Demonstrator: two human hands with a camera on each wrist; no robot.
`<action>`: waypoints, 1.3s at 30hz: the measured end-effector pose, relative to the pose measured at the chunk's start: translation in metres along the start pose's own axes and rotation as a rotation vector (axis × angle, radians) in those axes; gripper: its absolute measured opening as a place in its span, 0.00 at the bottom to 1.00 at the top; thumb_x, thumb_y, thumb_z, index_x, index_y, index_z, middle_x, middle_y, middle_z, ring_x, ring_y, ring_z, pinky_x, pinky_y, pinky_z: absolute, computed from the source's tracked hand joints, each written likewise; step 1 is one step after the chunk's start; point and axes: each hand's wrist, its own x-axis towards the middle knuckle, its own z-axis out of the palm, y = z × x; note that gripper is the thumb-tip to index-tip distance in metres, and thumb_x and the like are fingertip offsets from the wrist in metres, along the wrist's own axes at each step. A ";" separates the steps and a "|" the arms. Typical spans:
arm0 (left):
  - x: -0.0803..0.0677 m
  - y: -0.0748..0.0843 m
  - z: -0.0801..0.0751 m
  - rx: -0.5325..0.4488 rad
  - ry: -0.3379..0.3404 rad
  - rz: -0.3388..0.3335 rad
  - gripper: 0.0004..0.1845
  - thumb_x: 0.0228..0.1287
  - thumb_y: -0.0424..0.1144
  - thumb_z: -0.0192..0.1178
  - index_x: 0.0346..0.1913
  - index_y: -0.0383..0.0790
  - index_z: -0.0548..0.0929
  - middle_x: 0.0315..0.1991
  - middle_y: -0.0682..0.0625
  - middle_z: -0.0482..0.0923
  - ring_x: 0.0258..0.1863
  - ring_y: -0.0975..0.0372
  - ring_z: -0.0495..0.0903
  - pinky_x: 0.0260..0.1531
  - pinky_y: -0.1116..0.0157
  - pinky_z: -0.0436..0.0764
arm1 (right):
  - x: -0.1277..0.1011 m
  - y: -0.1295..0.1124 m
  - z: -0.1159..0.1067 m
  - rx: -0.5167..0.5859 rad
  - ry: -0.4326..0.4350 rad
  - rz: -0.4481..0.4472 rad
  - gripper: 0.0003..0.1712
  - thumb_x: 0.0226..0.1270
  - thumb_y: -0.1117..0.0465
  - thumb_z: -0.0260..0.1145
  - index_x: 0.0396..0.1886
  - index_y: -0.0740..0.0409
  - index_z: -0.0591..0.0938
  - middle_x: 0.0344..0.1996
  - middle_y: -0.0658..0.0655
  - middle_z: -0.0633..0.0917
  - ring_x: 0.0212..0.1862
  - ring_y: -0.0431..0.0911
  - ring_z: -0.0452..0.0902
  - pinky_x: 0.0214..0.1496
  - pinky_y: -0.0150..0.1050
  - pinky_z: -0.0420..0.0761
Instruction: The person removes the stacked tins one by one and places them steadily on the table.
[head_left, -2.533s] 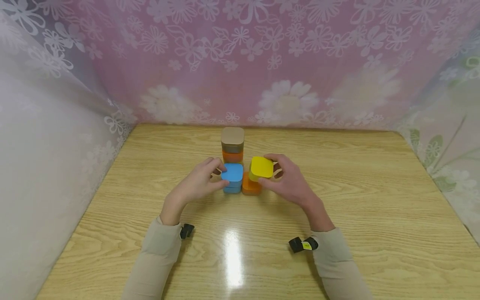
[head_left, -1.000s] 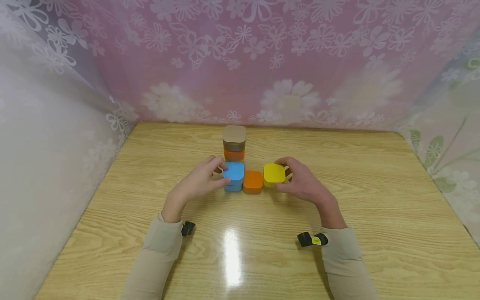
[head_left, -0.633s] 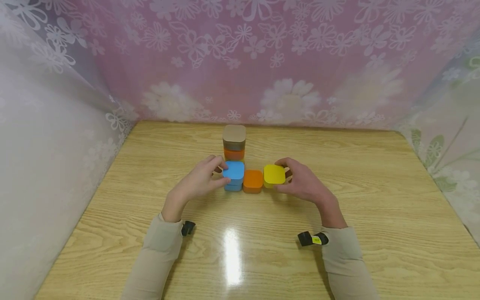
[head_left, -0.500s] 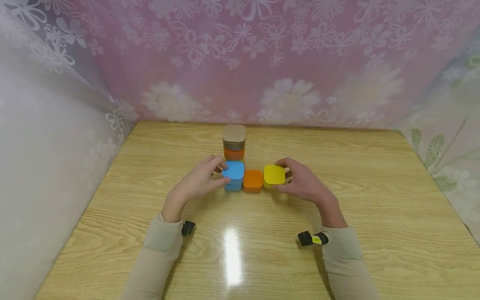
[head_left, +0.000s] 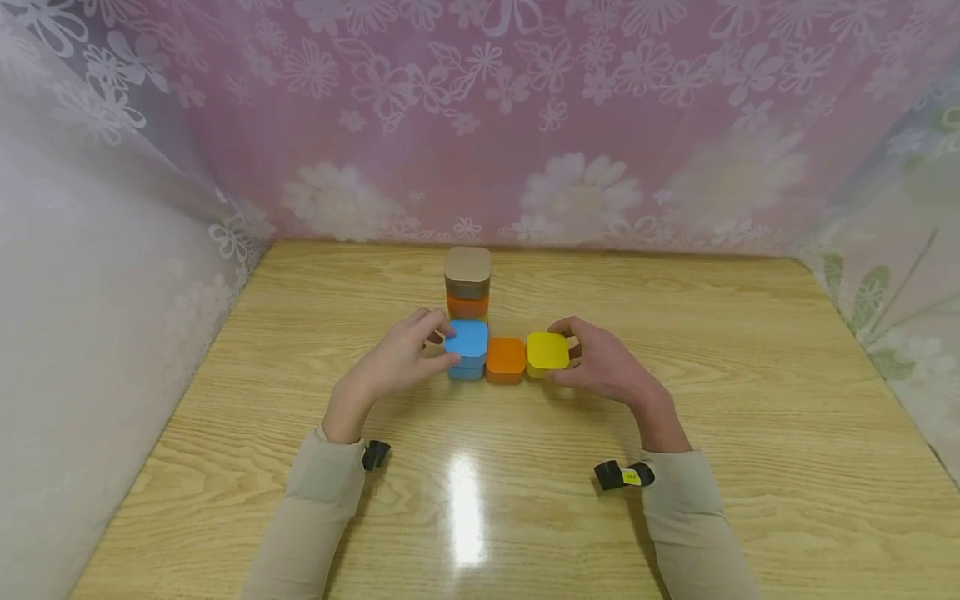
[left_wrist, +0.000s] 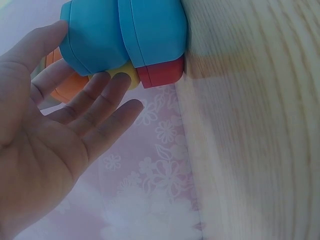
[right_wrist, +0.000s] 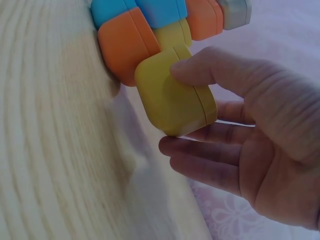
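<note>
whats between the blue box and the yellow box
An orange box sits between the blue box and the yellow box, low on the table. The head view shows the row plainly.

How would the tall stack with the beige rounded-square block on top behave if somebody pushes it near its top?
The tall stack would probably tip or shed its beige rounded-square block: it looks narrow for its height. The blocks look rigid, smooth and glossy, so they may slide apart. They sit flat on the wooden table, so rolling seems unlikely.
</note>
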 end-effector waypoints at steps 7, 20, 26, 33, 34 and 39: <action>0.001 0.000 0.000 0.003 -0.002 0.006 0.15 0.67 0.43 0.66 0.50 0.44 0.74 0.52 0.46 0.75 0.54 0.47 0.78 0.53 0.51 0.81 | 0.003 0.004 0.003 -0.008 -0.011 0.014 0.38 0.55 0.59 0.75 0.65 0.60 0.70 0.58 0.61 0.78 0.51 0.55 0.81 0.53 0.49 0.83; 0.000 0.001 -0.001 0.014 -0.003 0.002 0.14 0.68 0.43 0.65 0.49 0.44 0.74 0.52 0.46 0.74 0.53 0.50 0.78 0.52 0.54 0.81 | 0.005 0.007 0.006 -0.016 -0.029 0.009 0.39 0.55 0.59 0.76 0.66 0.61 0.70 0.56 0.60 0.80 0.50 0.54 0.81 0.54 0.49 0.82; 0.000 0.000 -0.001 0.014 -0.003 0.007 0.14 0.68 0.44 0.65 0.49 0.45 0.74 0.52 0.47 0.74 0.54 0.51 0.78 0.52 0.54 0.81 | 0.006 0.009 0.007 -0.004 -0.034 -0.007 0.39 0.55 0.60 0.76 0.65 0.62 0.70 0.54 0.60 0.80 0.50 0.53 0.79 0.53 0.49 0.82; 0.001 -0.001 0.000 0.015 -0.005 0.007 0.14 0.68 0.44 0.65 0.50 0.44 0.74 0.53 0.46 0.74 0.54 0.50 0.78 0.53 0.54 0.81 | 0.006 0.009 0.008 -0.003 -0.043 0.006 0.38 0.55 0.60 0.76 0.65 0.61 0.70 0.53 0.60 0.80 0.49 0.53 0.78 0.54 0.49 0.81; 0.001 -0.001 0.000 0.015 -0.004 0.006 0.14 0.68 0.44 0.65 0.50 0.44 0.74 0.53 0.47 0.74 0.54 0.50 0.78 0.53 0.54 0.81 | 0.006 0.009 0.008 -0.003 -0.045 0.007 0.38 0.55 0.60 0.76 0.65 0.61 0.70 0.53 0.60 0.80 0.49 0.53 0.78 0.54 0.49 0.81; 0.001 -0.001 0.000 0.008 -0.005 0.006 0.14 0.68 0.44 0.65 0.50 0.44 0.74 0.52 0.46 0.74 0.54 0.49 0.78 0.52 0.54 0.81 | 0.006 0.009 0.007 -0.004 -0.051 0.010 0.38 0.56 0.60 0.76 0.65 0.61 0.70 0.53 0.60 0.80 0.49 0.53 0.78 0.54 0.48 0.81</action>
